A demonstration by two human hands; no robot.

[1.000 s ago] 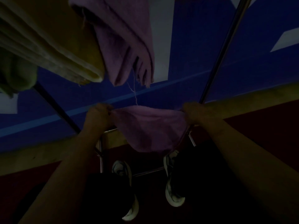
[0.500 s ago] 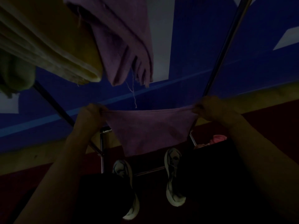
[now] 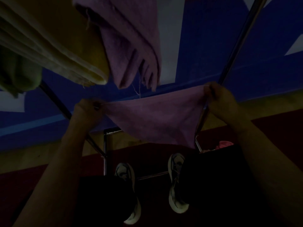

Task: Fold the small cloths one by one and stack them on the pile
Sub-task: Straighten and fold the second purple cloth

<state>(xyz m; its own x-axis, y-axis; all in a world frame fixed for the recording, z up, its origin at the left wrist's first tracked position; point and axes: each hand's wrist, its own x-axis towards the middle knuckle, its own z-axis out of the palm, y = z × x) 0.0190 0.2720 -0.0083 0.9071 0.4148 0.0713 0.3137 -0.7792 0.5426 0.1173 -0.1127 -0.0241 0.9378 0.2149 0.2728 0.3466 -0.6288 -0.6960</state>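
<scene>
Two hands pinch the top corners of a purple cloth, the left hand at 9 o'clock and the right hand at 3 o'clock, so it hangs between them. It looks light and limp, best held by corners, with the pile at 12 o'clock.

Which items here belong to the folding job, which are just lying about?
Job:
purple cloth, stretched between left hand and right hand
folded purple cloths
folded yellow cloths

Lying about:
green cloth
pink cloth
metal frame
shoes
</scene>
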